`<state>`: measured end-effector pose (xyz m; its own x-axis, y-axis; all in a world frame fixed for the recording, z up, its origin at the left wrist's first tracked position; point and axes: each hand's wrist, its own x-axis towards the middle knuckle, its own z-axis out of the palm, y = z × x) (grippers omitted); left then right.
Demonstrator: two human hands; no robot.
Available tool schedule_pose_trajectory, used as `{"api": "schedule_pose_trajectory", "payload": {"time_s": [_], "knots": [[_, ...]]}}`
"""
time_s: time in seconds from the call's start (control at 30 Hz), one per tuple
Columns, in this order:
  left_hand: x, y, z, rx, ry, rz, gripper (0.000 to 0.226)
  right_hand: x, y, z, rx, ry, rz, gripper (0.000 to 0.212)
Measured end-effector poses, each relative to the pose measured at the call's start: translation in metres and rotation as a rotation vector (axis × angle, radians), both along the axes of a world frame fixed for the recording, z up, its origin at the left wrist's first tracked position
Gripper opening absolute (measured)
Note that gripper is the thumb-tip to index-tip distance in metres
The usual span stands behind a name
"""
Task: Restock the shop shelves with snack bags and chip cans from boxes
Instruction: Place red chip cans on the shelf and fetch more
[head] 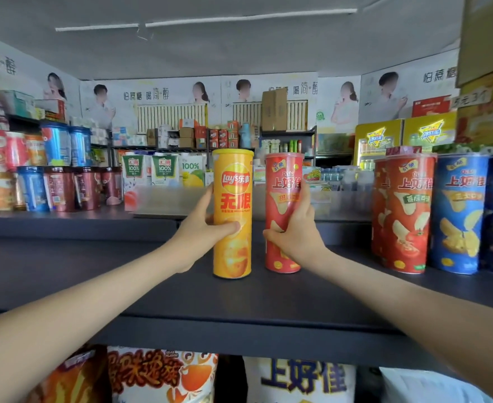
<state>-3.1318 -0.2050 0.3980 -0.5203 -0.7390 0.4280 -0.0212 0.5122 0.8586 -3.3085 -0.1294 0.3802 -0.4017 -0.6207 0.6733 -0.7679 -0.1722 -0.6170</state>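
Closest to me, at 6 o'clock under the shelf's front edge, four snack bags show their tops: an orange bag [73, 379], a crab-print bag [163, 376], a white bag [300, 379] and a pale bag [413, 385] at 5 o'clock. Above them runs the dark shelf [108, 274], and both my bare forearms reach over it.

At the centre I have two chip cans, one in each hand. My left hand [201, 228] is wrapped round the yellow can [233, 199], thumb across its front and fingers behind at its 9 o'clock side. My right hand [294, 237] is clamped on the red can [283, 181] from its 3 o'clock side, fingers curled about the lower half. Both cans are upright, bases on the shelf, just beside each other but apart.

At 3 o'clock, well apart from the red can, stands a row of four: two red cans [405, 216], one half hidden behind the other, touching two blue cans [457, 216].

Beyond, at 11 o'clock, three juice cartons [163, 170] stand in a row.
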Motion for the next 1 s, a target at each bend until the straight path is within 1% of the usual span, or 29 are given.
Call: {"api": "schedule_pose_trajectory", "payload": {"time_s": [0.17, 0.27, 0.33, 0.47, 0.6, 0.73, 0.83, 0.9, 1.0], "knots": [[-0.030, -0.007, -0.008, -0.056, -0.031, 0.049, 0.089, -0.031, 0.012, 0.000, -0.011, -0.031, -0.099, 0.116], [-0.047, -0.003, -0.010, -0.091, -0.095, 0.149, 0.106, -0.050, 0.021, 0.001, 0.005, -0.034, -0.155, 0.115], [-0.057, -0.002, -0.009, -0.111, -0.131, 0.196, 0.112, -0.060, 0.025, 0.001, 0.027, -0.035, -0.186, 0.114], [-0.072, -0.008, -0.009, -0.126, -0.125, 0.151, 0.111, -0.069, 0.031, -0.008, 0.070, 0.027, -0.236, 0.120], [-0.091, -0.012, -0.012, -0.126, -0.095, 0.091, 0.109, -0.074, 0.029, -0.013, 0.091, 0.115, -0.276, 0.113], [-0.107, -0.014, -0.010, -0.139, -0.115, 0.066, 0.117, -0.085, 0.025, -0.011, 0.110, 0.142, -0.315, 0.114], [-0.111, -0.012, -0.014, -0.275, -0.160, 0.097, 0.125, -0.095, 0.026, -0.010, 0.149, 0.164, -0.384, 0.105], [-0.110, -0.009, -0.019, -0.416, -0.231, 0.170, 0.122, -0.104, 0.027, -0.010, 0.211, 0.225, -0.458, 0.096], [-0.107, -0.006, -0.024, -0.566, -0.320, 0.209, 0.113, -0.113, 0.027, -0.009, 0.252, 0.113, -0.429, 0.068]]}}
